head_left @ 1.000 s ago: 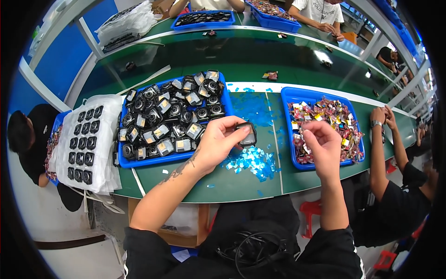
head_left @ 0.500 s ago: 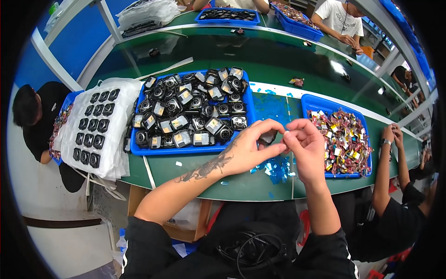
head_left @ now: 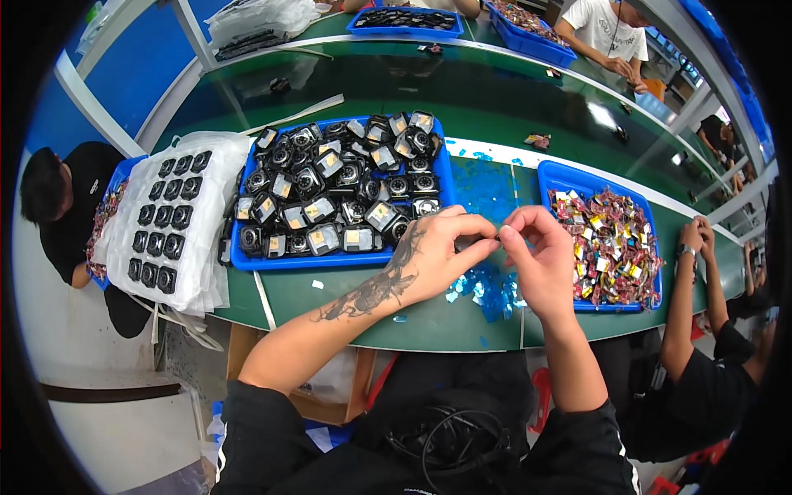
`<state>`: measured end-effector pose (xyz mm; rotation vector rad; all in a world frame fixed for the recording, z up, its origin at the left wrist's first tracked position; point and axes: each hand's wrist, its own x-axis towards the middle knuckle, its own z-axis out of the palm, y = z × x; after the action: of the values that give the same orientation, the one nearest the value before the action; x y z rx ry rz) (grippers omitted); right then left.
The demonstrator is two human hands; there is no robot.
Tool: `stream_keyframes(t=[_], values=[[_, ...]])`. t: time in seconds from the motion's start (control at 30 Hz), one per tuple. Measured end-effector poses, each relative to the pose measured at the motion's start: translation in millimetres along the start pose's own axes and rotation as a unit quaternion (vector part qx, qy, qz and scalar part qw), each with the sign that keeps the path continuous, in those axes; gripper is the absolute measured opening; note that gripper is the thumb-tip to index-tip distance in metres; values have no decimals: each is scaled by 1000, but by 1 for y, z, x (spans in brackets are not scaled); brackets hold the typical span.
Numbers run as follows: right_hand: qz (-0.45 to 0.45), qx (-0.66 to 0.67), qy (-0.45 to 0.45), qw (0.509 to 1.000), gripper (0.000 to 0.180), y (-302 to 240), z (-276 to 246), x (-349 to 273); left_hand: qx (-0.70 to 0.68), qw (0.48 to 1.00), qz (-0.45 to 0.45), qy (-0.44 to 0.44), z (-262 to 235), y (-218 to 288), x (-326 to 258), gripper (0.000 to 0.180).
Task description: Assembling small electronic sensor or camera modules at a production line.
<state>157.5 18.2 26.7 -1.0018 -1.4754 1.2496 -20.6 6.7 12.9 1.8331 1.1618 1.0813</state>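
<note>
My left hand (head_left: 445, 254) is closed round a small dark watch part (head_left: 467, 242), mostly hidden behind the fingers. Close by on its right, my right hand (head_left: 544, 260) has thumb and forefinger drawn together at the edge of that part. What the right fingertips pinch, if anything, is too small to make out. To the left, a blue tray (head_left: 330, 266) is heaped with black watch bodies (head_left: 307, 183), several with grey backs and small labels. Scraps of blue film (head_left: 493, 299) lie on the bench beneath my hands.
At the right, a blue tray (head_left: 615, 308) holds small wrapped parts (head_left: 606, 247). White foam sheets (head_left: 124, 239) bearing rows of black watch bodies stand at the left. Behind runs a green conveyor (head_left: 462, 91) with scattered pieces. Co-workers sit left, right and across; one's hands (head_left: 698, 235) are near the right tray.
Both hands stay close together. The left fingers have turned down over the watch part, so less of it shows, and the right fingertips have shifted slightly. Pieces on the conveyor have drifted right.
</note>
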Motion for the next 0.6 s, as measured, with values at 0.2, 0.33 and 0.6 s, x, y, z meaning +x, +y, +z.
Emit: stream_keyframes(t=[0.2, 0.33, 0.6], values=[[-196, -258, 60, 944, 13, -2, 3, -1, -173, 980, -94, -38, 2, 3, 2, 16], [-279, -341, 40, 897, 17, -2, 4, -15, -197, 978, -56, -31, 0, 1, 2, 18], [-101, -290, -5, 952, 28, -8, -17, -14, -258, 959, -100, -62, -5, 9, 4, 18]])
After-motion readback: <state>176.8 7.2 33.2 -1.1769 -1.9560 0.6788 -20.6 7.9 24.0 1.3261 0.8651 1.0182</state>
